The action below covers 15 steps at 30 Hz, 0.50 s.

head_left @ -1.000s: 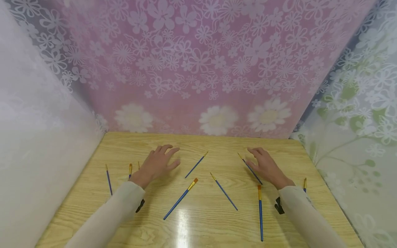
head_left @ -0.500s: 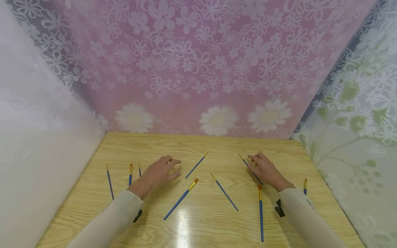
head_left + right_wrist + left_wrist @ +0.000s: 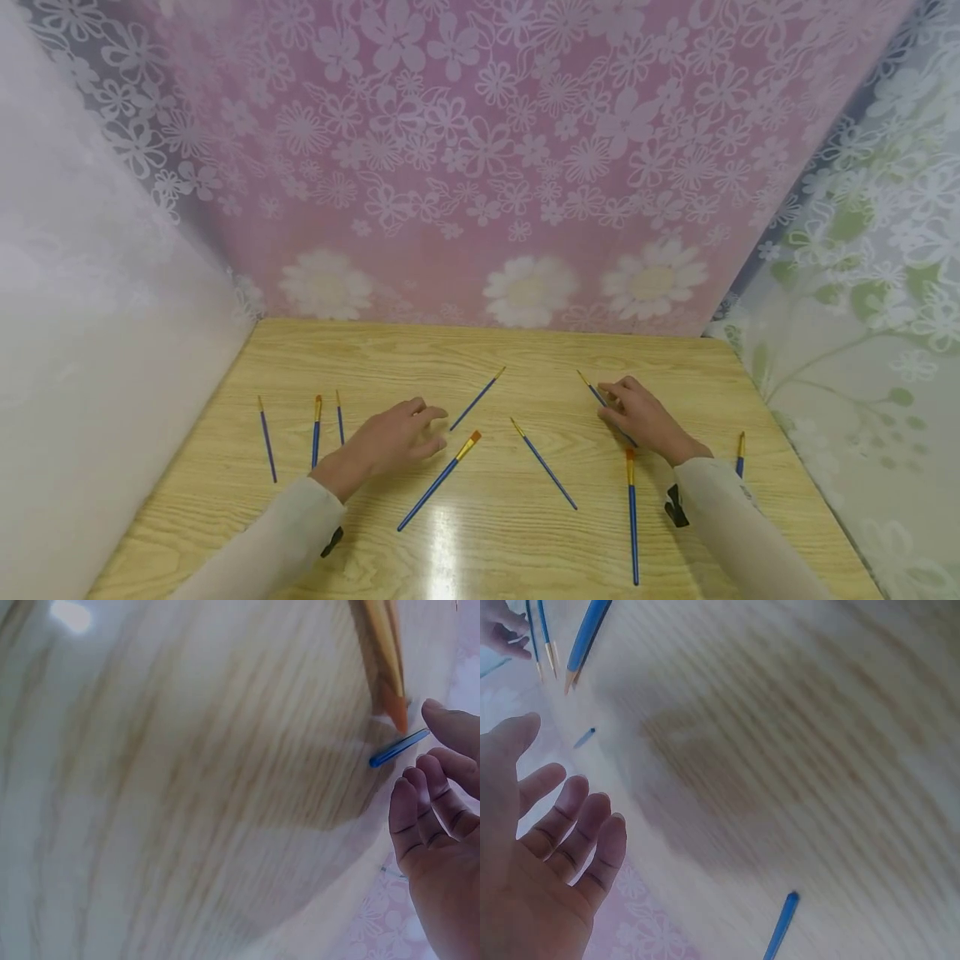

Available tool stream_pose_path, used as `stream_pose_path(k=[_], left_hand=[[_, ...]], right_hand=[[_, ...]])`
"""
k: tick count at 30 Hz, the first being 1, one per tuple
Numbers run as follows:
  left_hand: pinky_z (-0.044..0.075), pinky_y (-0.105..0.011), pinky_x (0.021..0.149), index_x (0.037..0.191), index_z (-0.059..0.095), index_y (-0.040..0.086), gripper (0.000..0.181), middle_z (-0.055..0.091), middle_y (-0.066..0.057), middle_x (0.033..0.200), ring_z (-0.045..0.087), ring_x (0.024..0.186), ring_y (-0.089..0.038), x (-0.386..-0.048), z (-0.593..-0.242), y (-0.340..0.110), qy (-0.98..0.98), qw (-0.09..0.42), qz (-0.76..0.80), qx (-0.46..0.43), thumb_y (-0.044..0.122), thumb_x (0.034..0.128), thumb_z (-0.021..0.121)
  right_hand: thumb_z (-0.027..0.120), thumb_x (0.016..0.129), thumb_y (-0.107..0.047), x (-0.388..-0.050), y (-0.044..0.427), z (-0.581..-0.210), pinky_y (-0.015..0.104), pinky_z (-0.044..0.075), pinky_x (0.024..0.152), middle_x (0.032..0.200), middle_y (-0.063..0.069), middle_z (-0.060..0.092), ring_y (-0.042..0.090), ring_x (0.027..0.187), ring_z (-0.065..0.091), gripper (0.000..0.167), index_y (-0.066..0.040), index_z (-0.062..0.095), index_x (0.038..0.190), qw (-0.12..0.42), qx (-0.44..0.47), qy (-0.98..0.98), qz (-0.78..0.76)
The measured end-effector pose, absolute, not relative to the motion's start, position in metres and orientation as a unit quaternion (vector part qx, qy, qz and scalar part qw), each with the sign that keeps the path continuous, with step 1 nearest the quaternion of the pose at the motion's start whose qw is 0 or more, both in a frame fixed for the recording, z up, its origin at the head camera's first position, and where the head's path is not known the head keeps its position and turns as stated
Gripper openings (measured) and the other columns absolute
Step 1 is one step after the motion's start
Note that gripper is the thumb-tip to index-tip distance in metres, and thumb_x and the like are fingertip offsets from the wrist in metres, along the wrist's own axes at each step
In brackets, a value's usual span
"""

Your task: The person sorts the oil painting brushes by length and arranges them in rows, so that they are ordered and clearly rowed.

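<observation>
both hands have drawn toward the near edge of the surface point(image 3: 517, 550): left hand point(image 3: 393, 442) with fingers loosely apart, right hand point(image 3: 643, 418) with thumb and fingers parted about one thin brush point(image 3: 592, 390). of eight other brushes point(image 3: 435, 486), three lie near the left edge, one near the right, four between.

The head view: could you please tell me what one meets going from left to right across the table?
Leftmost paintbrush, wider brush, thin third brush, left hand, slanted brush beyond it, central brush, right hand, rightmost brush; brushes with unclear places are left out.
</observation>
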<state>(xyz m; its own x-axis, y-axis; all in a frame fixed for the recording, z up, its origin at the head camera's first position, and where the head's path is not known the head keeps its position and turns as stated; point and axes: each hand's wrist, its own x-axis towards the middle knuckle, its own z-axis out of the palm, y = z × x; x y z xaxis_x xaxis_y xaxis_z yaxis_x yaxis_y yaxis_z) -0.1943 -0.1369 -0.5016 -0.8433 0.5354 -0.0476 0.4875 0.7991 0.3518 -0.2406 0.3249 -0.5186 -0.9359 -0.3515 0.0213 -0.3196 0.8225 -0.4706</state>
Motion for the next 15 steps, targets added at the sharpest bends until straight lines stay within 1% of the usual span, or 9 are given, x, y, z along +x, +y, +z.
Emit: stream_pose_path(k=[5, 8, 11, 15], left_hand=[[0.054, -0.034, 0.076, 0.152, 0.063, 0.019, 0.051, 0.064, 0.0, 0.122, 0.059, 0.093, -0.01, -0.189, -0.504, -0.135, 0.944, 0.079, 0.161, 0.276, 0.048, 0.1101, 0.063], [0.055, -0.033, 0.077, 0.152, 0.063, 0.02, 0.052, 0.064, 0.0, 0.122, 0.06, 0.095, -0.01, -0.187, -0.505, -0.135, 0.944, 0.083, 0.156, 0.279, 0.05, 0.11, 0.063], [0.055, -0.034, 0.078, 0.152, 0.063, 0.019, 0.052, 0.064, 0.001, 0.123, 0.061, 0.096, -0.01, -0.185, -0.506, -0.134, 0.942, 0.086, 0.158, 0.283, 0.05, 0.1098, 0.063], [0.055, -0.034, 0.077, 0.151, 0.064, 0.017, 0.053, 0.064, 0.0, 0.122, 0.059, 0.092, -0.01, -0.181, -0.508, -0.134, 0.939, 0.087, 0.165, 0.29, 0.049, 0.109, 0.065]], right_hand=[[0.07, 0.107, -0.015, -0.242, 0.326, -0.522, 0.035, 0.053, 0.077, 0.115, 0.014, 0.06, 0.015, 0.09, 0.056, 0.053, 0.009, 0.055, 0.152, 0.037, -0.176, 0.955, -0.237], [0.07, 0.108, -0.015, -0.243, 0.327, -0.524, 0.032, 0.05, 0.075, 0.114, 0.012, 0.06, 0.014, 0.088, 0.053, 0.052, 0.009, 0.056, 0.152, 0.038, -0.174, 0.955, -0.236], [0.069, 0.108, -0.014, -0.244, 0.327, -0.525, 0.035, 0.051, 0.076, 0.115, 0.013, 0.06, 0.015, 0.088, 0.055, 0.051, 0.008, 0.056, 0.152, 0.04, -0.173, 0.955, -0.237], [0.068, 0.109, -0.013, -0.244, 0.327, -0.527, 0.042, 0.057, 0.083, 0.118, 0.015, 0.061, 0.021, 0.096, 0.063, 0.049, 0.007, 0.057, 0.152, 0.039, -0.174, 0.954, -0.24]])
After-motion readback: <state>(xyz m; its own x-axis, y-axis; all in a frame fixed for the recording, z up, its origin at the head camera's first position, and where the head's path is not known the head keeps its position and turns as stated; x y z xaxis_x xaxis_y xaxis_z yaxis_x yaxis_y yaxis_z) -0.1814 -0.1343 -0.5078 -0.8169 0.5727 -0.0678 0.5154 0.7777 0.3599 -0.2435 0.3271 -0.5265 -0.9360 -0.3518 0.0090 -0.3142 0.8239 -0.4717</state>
